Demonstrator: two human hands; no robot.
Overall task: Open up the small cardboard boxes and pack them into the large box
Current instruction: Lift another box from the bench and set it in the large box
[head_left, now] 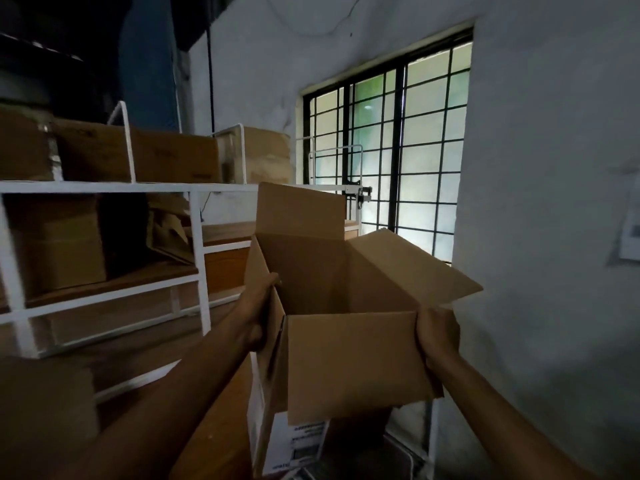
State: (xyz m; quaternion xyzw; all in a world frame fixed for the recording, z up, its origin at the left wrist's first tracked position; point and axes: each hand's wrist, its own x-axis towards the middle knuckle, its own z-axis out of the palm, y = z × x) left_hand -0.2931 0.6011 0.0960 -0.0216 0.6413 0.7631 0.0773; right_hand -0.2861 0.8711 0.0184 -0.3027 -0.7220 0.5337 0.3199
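I hold a brown cardboard box point(353, 362) up in front of me, opened out, with its top flaps standing up at the far side and splayed to the right. Its inside looks empty. My left hand point(258, 317) grips the box's left wall near the top edge. My right hand point(438, 336) grips its near right corner. A white printed label shows on the box's lower left side. No large box can be told apart from the others in view.
A white metal shelving rack point(194, 237) stands to the left, loaded with several brown cardboard boxes point(166, 157). A barred window point(398, 161) is straight ahead in a white wall point(547, 202). A paper sheet point(630, 233) hangs on the wall at the far right.
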